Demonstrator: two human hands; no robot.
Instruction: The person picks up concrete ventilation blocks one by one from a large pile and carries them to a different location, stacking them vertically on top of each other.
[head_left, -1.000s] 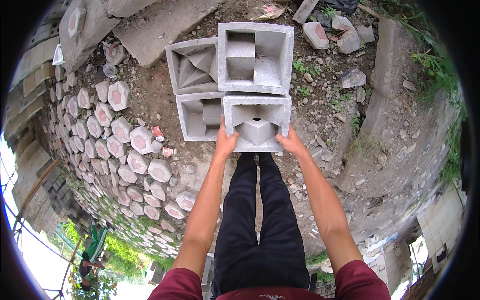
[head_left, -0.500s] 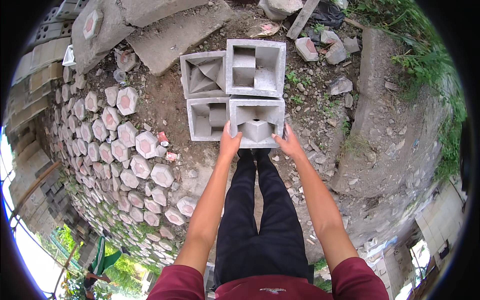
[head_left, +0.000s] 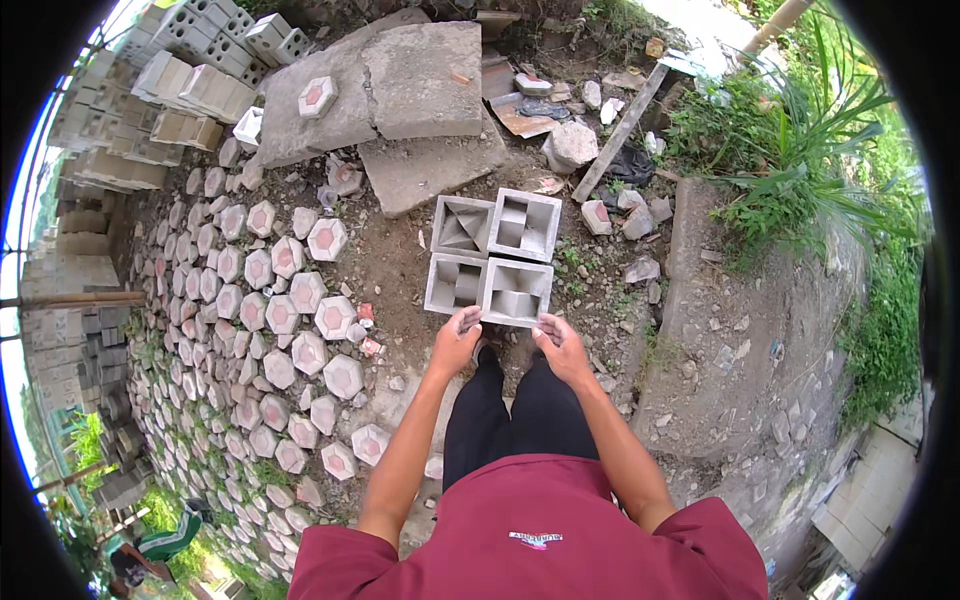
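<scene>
Four-part wording aside, several square grey concrete blocks stand grouped two by two on the dirt in front of my feet. The near right block has a peaked shape inside its hollow. Beside it is the near left block; behind them sit the far left block and the far right block. My left hand is at the near left corner of the near right block, fingers extended and holding nothing. At its near right corner my right hand is open too. Whether fingertips still touch the block is unclear.
Rows of hexagonal pavers cover the ground at left. Broken concrete slabs lie beyond the blocks. A wooden plank and rubble are at far right, next to a low concrete ledge. Stacked hollow blocks stand far left.
My hands have come off their grip on the near right block and drawn back slightly toward me. The view has tilted up, showing more of the far ground. The blocks keep their arrangement.
</scene>
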